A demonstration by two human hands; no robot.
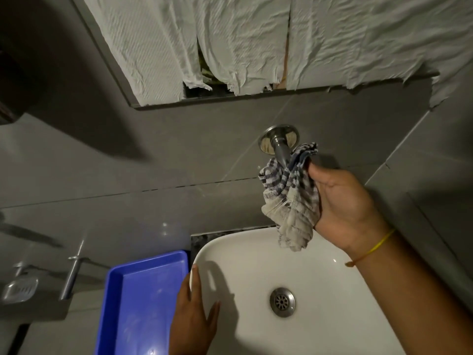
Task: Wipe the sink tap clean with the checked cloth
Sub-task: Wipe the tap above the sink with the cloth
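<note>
Both of my hands are in view over the white sink (256,254). My right hand (343,201) is raised in front of the grey tiled wall (153,160), palm turned toward me, fingers closed on the checked cloth (291,198). I have the cloth bunched around the metal tap (280,149), which comes straight out of the wall from a round flange (291,135). Only a short length of the tap's pipe shows between the flange and the cloth; the rest of it is wrapped and hidden, so I cannot tell where the spout ends. The cloth's upper folds, blue and white, stick up beside my fingertips, and its paler, frayed lower end hangs down to just above the back rim of the sink. A thin yellow band (371,248) sits on my right wrist.

My left hand (194,313) holds nothing; it lies flat and open on the sink's left rim, fingers spread. Just beside it, to the left, is a blue tray (138,303). The round metal drain (282,301) sits in the bottom of the basin. Above the tap, crumpled white paper (256,39) covers a framed panel on the wall. Further left, low on the wall, I can see a metal soap dish (19,289) and a metal bar (73,272).
</note>
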